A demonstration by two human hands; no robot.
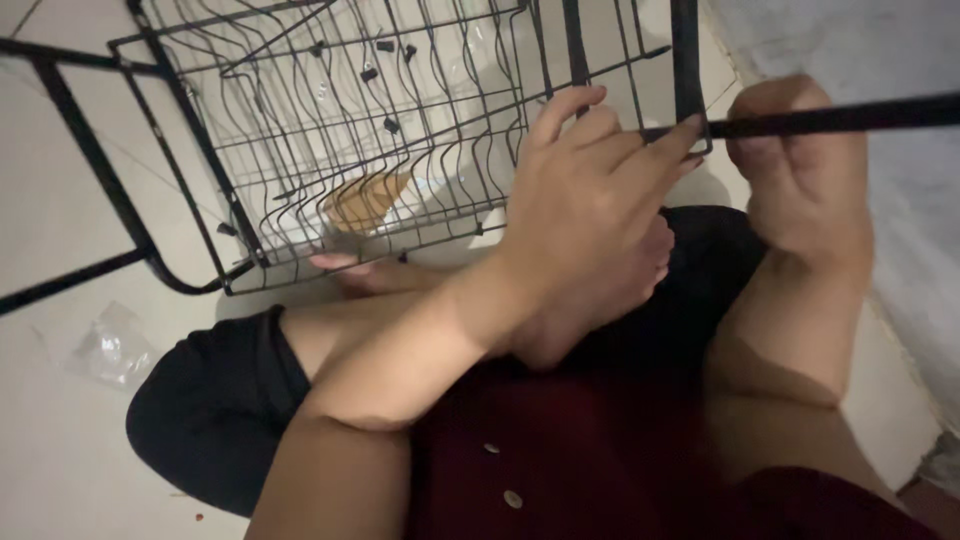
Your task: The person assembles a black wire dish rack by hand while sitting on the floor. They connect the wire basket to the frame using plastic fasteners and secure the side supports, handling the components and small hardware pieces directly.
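The floor [60,200] is made of pale, off-white smooth tiles, and thin grout lines cross it near the upper left corner. On the right side a rough light grey wall [920,250] meets the floor along a slanted edge. A crumpled piece of clear plastic film [112,345] lies on the tiles at the left. A small folded piece of brown cardboard [365,200] lies further up, near the middle. A few tiny dark red specks [200,518] are on the floor at the bottom left. The light is dim and soft, with weak shadows.
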